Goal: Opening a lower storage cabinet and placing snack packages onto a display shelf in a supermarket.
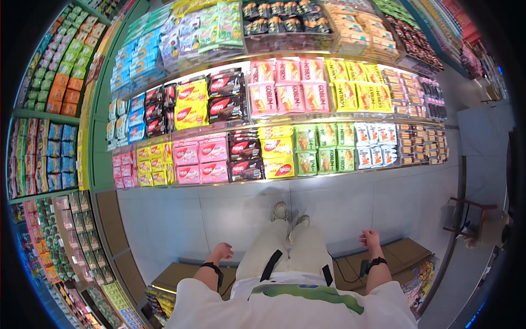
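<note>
My left hand [223, 251] hangs low beside my left leg, its fingers loosely curled; whether anything is in it I cannot tell. My right hand [369, 238] is out to the right of my legs, fingers bent and partly hidden from view, and nothing shows in it. Neither touches the goods. Beyond my shoes stands a tiered display of packed snacks. Its front row has pink nabati wafer packs [213, 151], yellow nabati packs [276, 149] and green Goblin-type packs [327, 160]. Behind them lie pink packs [289, 98] and yellow packs [361, 95].
Green shelving [102, 156] with packets runs along the left. Brown boxes or low cabinets [404, 255] stand behind me, near hanging packets [419, 283]. At the right is a wooden-framed chair [468, 201]. Grey floor tiles [242, 205] lie between the display and me.
</note>
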Motion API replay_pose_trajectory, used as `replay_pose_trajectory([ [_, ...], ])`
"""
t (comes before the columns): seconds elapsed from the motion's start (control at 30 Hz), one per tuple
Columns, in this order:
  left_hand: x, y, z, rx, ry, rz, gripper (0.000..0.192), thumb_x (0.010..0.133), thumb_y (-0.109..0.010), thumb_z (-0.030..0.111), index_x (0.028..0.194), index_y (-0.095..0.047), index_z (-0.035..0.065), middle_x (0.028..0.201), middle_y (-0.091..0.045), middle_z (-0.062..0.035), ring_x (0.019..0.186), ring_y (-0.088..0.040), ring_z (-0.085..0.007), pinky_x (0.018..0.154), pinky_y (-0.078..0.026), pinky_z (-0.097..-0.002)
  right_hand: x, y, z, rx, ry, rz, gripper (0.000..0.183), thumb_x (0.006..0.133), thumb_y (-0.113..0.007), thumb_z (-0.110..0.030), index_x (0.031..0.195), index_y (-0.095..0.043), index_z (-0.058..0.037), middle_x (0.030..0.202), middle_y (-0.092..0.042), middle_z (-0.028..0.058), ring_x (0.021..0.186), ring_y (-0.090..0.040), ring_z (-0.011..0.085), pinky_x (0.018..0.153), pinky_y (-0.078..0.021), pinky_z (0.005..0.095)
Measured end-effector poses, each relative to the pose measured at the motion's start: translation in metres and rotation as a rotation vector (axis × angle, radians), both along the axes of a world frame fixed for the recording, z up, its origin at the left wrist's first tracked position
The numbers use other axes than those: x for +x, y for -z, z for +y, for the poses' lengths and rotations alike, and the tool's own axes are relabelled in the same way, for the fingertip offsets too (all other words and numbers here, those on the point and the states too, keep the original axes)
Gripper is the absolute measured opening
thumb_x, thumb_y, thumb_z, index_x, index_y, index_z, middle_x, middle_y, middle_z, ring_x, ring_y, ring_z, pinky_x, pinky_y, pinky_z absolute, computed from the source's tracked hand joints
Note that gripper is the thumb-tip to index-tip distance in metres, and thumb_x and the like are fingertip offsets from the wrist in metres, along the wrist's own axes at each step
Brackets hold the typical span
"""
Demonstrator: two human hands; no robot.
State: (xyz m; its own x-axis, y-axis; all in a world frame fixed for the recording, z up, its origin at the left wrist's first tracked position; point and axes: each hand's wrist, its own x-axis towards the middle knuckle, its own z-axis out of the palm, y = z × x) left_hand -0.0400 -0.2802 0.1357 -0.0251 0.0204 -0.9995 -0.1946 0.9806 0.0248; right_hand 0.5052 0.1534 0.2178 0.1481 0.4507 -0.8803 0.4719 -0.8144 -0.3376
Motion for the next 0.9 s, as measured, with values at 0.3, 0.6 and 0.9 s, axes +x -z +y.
replay_pose_trajectory([
  [0.3, -0.023, -0.067, 0.15, 0.292, 0.18, -0.014, 0.041, 0.092, -0.043, 0.008, 0.131, -0.05, 0.0002, 0.105, -0.07, -0.0173, 0.074, -0.071, -0.0253, 0.065, -0.059, -0.0328, 0.049, -0.073, -0.121, 0.148, 0.356, 0.206, 0.019, 0.092, -0.065, -0.028, 0.093, -0.057, -0.0115, 0.079, -0.066, 0.0054, 0.066, -0.066, 0.0176, 0.052, -0.0465, 0.0288],
  [0.6, 0.005, -0.075, 0.293, 0.466, 0.596, -0.134, 0.042, 0.088, -0.051, 0.012, 0.129, -0.055, 0.0029, 0.106, -0.071, -0.0136, 0.082, -0.071, -0.0245, 0.066, -0.056, -0.0339, 0.093, -0.071, -0.226, 0.327, 0.776, 0.266, 0.014, 0.093, -0.064, -0.024, 0.092, -0.059, -0.011, 0.079, -0.066, 0.0044, 0.064, -0.065, 0.0145, 0.05, -0.0473, 0.0269],
  [0.9, 0.116, -0.099, 0.402, 0.423, 0.973, -0.135, 0.026, 0.096, -0.055, 0.022, 0.111, -0.064, 0.0031, 0.086, -0.069, -0.0077, 0.062, -0.063, -0.0144, 0.055, -0.049, -0.0282, 0.129, -0.074, -0.306, 0.388, 1.086, 0.252, 0.019, 0.094, -0.063, -0.03, 0.096, -0.061, -0.0108, 0.082, -0.068, 0.0026, 0.065, -0.063, 0.01, 0.052, -0.047, 0.0234],
])
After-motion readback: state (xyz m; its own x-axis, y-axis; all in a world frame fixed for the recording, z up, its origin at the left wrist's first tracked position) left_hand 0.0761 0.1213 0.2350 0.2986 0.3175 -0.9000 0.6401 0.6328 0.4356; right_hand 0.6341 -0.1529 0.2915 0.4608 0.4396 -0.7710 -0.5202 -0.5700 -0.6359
